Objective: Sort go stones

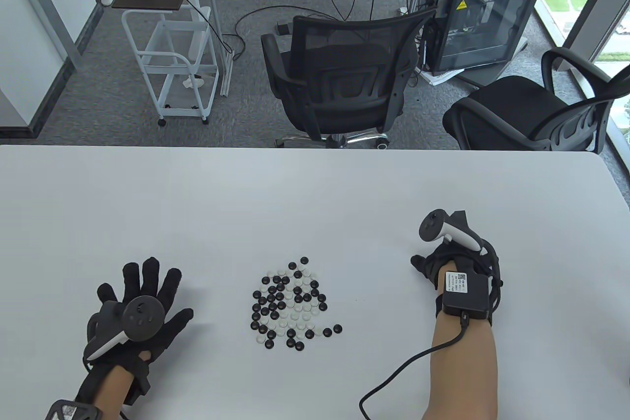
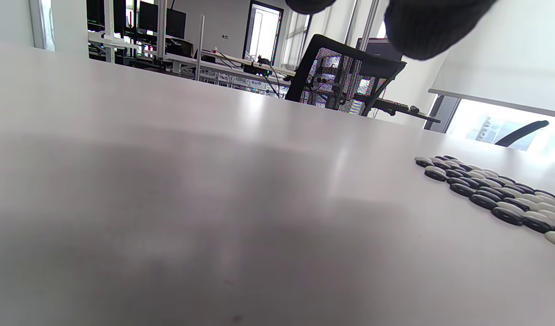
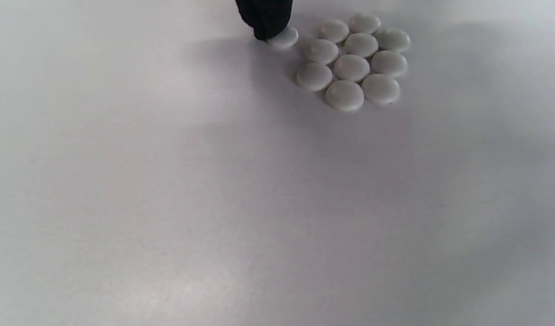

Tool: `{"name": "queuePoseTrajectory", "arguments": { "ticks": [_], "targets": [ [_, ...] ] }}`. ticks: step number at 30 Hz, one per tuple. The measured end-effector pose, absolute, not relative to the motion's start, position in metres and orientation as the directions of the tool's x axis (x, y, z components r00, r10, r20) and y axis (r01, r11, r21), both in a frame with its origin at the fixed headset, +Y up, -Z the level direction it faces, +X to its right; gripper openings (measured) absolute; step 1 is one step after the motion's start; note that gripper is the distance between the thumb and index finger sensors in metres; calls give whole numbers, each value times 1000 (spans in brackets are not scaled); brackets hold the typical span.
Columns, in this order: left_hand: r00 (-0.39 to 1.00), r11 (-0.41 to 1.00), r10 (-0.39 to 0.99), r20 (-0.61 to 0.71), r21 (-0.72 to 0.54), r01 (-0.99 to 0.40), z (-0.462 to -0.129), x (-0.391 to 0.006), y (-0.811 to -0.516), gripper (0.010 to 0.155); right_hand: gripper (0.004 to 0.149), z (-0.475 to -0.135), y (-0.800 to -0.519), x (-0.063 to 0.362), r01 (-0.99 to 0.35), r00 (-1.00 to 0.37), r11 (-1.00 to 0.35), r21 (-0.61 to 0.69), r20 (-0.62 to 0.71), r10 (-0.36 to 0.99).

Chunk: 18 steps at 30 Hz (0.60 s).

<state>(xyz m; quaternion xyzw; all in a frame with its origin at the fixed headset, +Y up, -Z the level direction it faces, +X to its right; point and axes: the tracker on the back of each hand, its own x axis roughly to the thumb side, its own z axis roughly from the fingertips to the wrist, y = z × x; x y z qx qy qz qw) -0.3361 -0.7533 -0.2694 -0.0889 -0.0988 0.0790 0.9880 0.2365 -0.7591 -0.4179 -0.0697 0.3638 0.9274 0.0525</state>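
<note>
One gloved fingertip [image 3: 266,20] of my right hand [image 1: 445,262] presses on a small round white stone [image 3: 284,37], touching it just beside the tight cluster of white stones [image 3: 354,63] I am building, probably to slide it in against the others; the rest of that hand's fingers are hidden under the tracker, so I cannot tell whether they are curled or loose. My left hand [image 1: 140,302] lies flat on the white surface [image 1: 315,193], fingers spread and holding nothing, likely waiting its turn. Between my hands sits the mixed pile of black and white glossy stones [image 1: 290,304], well apart from both, with plenty left unsorted, so I judge the sorting is in its early part.
</note>
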Motion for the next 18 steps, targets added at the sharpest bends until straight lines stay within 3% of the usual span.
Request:
{"name": "queuePoseTrajectory", "arguments": {
  "ticks": [7,18],
  "targets": [
    [968,971,177,178,-190,-143,-270,-337,-753,82,70,-421,-747,222,-89,-990,-731,676,-139,-8],
    [967,972,176,182,-191,-140,-270,-336,-754,82,66,-414,-731,94,-52,-904,-698,714,263,336]
  ]
}}
